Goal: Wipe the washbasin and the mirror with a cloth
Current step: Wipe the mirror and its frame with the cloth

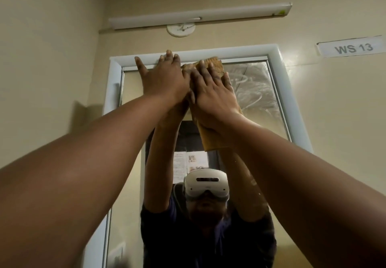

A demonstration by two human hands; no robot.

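Note:
A tall mirror [257,92] in a white frame [279,75] hangs on the beige wall in front of me. My right hand [213,92] presses a tan cloth [211,142] flat against the glass near the top edge, fingers straight. My left hand [165,77] lies flat beside it, its fingertips reaching onto the top of the frame. Soapy smears cover the upper right of the glass. The washbasin is out of view.
A tube light [198,15] is mounted on the wall above the mirror, with a round white fitting [180,29] under it. A label reading "WS 13" [353,47] is stuck to the wall at the right. A side wall stands close at the left.

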